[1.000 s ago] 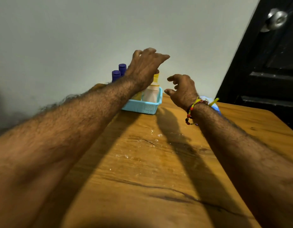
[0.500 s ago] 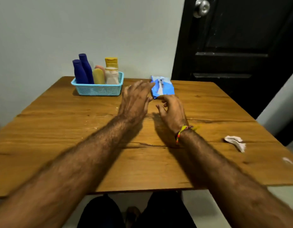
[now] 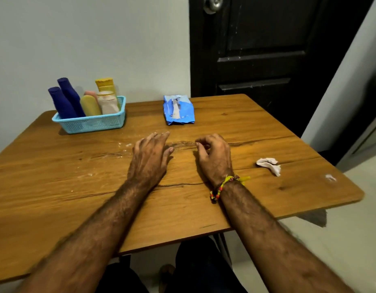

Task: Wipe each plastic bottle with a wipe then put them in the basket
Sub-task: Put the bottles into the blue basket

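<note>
Several plastic bottles (image 3: 89, 102), two dark blue, the others yellow, pink and white, are held upright in a light-blue perforated plastic basket (image 3: 92, 123) at the far left of the brown wooden table (image 3: 56, 176). A blue wipes packet (image 3: 178, 109) is laid to the right of the basket, apart from it. The left hand (image 3: 150, 156) is rested flat on the table, fingers straight; the right hand (image 3: 214, 157) is loosely curled, nothing held. A crumpled white wipe (image 3: 269, 164) is seen near the right edge.

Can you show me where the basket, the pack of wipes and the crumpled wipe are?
basket (image 3: 92, 123): head view, on its front mesh wall.
pack of wipes (image 3: 184, 111): head view, on its blue top face.
crumpled wipe (image 3: 268, 163): head view, on its white middle fold.
</note>
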